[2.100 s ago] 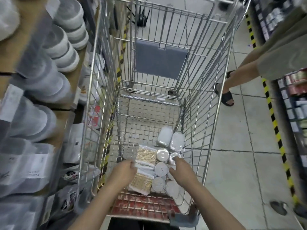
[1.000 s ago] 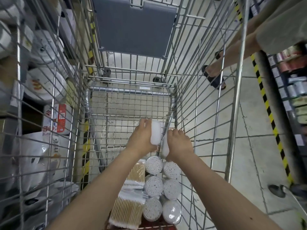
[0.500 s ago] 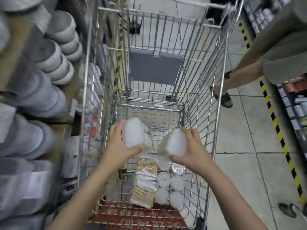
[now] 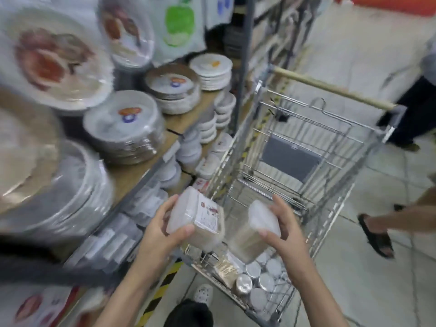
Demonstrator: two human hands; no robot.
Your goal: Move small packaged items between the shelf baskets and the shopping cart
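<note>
Left hand [image 4: 162, 232] grips a labelled clear pack [image 4: 197, 219]. Right hand [image 4: 282, 230] grips a second clear pack [image 4: 256, 232]. Both packs are held above the shopping cart [image 4: 306, 166].

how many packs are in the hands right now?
2. One pack in the left hand, one pack in the right hand, both above the cart.

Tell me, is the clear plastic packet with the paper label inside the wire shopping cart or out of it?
Out. The left hand holds the clear labelled packet in the air, above the near rim of the wire shopping cart.
</note>
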